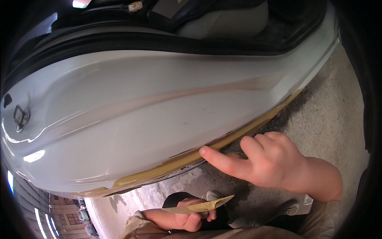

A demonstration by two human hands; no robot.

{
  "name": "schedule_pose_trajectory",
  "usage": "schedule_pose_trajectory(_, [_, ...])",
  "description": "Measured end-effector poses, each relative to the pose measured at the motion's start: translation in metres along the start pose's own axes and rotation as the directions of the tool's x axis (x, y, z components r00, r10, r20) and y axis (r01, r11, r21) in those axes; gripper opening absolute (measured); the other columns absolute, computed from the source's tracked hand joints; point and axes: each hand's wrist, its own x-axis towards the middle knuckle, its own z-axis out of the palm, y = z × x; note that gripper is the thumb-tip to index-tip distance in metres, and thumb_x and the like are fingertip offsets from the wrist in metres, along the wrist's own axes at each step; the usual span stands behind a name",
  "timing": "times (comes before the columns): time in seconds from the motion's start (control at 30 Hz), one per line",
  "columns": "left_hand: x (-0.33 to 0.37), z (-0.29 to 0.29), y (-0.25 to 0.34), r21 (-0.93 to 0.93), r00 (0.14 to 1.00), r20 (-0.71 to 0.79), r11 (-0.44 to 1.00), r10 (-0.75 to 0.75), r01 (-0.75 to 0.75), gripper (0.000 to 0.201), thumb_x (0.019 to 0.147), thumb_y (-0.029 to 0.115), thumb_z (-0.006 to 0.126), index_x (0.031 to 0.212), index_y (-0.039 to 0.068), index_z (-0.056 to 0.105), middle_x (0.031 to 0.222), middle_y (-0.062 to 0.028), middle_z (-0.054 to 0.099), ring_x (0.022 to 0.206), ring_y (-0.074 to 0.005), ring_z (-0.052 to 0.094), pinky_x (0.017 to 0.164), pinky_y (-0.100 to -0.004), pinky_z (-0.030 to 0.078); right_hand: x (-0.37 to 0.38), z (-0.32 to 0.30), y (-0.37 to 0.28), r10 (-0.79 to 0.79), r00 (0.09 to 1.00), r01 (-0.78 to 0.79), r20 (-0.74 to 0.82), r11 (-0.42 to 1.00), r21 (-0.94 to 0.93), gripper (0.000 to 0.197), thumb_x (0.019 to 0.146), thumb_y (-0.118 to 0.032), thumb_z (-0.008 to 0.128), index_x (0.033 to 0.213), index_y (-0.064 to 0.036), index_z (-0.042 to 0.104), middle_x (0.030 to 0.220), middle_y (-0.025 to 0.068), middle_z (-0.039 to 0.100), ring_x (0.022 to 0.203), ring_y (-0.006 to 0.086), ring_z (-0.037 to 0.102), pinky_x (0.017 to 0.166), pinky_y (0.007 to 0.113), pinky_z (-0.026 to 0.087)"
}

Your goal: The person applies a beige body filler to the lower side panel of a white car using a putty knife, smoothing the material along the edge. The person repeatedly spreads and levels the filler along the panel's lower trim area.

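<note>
Right hand [270, 161] at lower edge of white car panel [159, 107], forefinger stretched out, pressing tan tape [179, 161]; other fingers curled, holding nothing. Tape strip runs along panel edge, rising rightward. Left hand [191, 217] low, well apart, pinching loose tape piece [199, 206], tip pointing right.

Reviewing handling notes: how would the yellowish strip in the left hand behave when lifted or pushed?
The strip looks thin and flat like tape or paper, so probably very light. It sticks out past the left hand with only a slight bend, suggesting some stiffness, yet it would likely fold if pushed. It matches the yellowish band along the panel edge, so possibly sticky.
</note>
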Motion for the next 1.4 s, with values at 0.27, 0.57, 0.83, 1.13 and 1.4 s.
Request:
schedule_pose_trajectory(0.27, [0.005, 0.007, -0.007, -0.012, 1.000, 0.004, 1.000, -0.016, 0.016, 0.059, 0.110, 0.042, 0.046, 0.116, -0.014, 0.062, 0.089, -0.0138, 0.071, 0.067, -0.0178, 0.066, 0.060, -0.0292, 0.054, -0.025, 0.008, 0.016, 0.028, 0.999, -0.027, 0.046, 0.999, -0.029, 0.067, 0.086, -0.017, 0.061, 0.151, -0.0333, 0.055, 0.063, -0.0032, 0.038, 0.045, 0.0079, 0.041, 0.042, 0.022, 0.039])
schedule_pose_trajectory(0.57, [0.010, 0.018, -0.009, -0.051, 0.998, -0.007, 0.997, -0.055, 0.054, 0.058, 0.109, 0.041, 0.050, 0.117, -0.015, 0.059, 0.089, -0.0179, 0.070, 0.068, -0.0209, 0.066, 0.061, -0.0317, 0.055, -0.051, 0.024, 0.031, 0.065, 0.994, -0.065, 0.090, 0.998, -0.007, 0.082, 0.084, -0.014, 0.062, 0.160, -0.0376, 0.041, 0.064, 0.0008, 0.044, 0.046, 0.0111, 0.048, 0.042, 0.026, 0.046])
schedule_pose_trajectory(0.83, [0.011, 0.022, -0.004, -0.198, 0.997, -0.017, 0.977, -0.081, 0.076, 0.049, 0.110, 0.036, 0.048, 0.115, -0.012, 0.058, 0.088, -0.0197, 0.068, 0.067, -0.0226, 0.065, 0.060, -0.0332, 0.054, -0.073, 0.029, 0.043, 0.131, 0.979, -0.129, 0.158, 0.991, -0.022, 0.077, 0.086, -0.013, 0.063, 0.156, -0.0417, 0.048, 0.066, 0.0021, 0.041, 0.047, 0.0138, 0.050, 0.044, 0.029, 0.050])
schedule_pose_trajectory(1.13, [0.011, 0.052, -0.019, -0.178, 0.956, -0.223, 0.956, 0.192, -0.234, 0.045, 0.110, 0.034, 0.046, 0.110, -0.009, 0.059, 0.090, -0.0202, 0.067, 0.069, -0.0240, 0.064, 0.061, -0.0331, 0.054, -0.097, 0.024, 0.053, 0.238, 0.919, -0.247, 0.316, 0.969, -0.014, 0.086, 0.081, -0.020, 0.076, 0.159, -0.0364, 0.043, 0.066, 0.0036, 0.052, 0.049, 0.0190, 0.060, 0.047, 0.035, 0.054])
schedule_pose_trajectory(1.4, [0.001, 0.035, -0.008, -0.084, 0.998, -0.042, 0.995, 0.051, -0.055, 0.048, 0.110, 0.037, 0.046, 0.110, -0.009, 0.060, 0.087, -0.0173, 0.068, 0.068, -0.0229, 0.066, 0.061, -0.0329, 0.055, -0.086, 0.008, 0.029, 0.221, 0.942, -0.276, 0.253, 0.939, 0.206, 0.096, 0.078, -0.031, 0.083, 0.162, -0.0250, 0.039, 0.066, 0.0025, 0.054, 0.050, 0.0216, 0.061, 0.048, 0.036, 0.055])
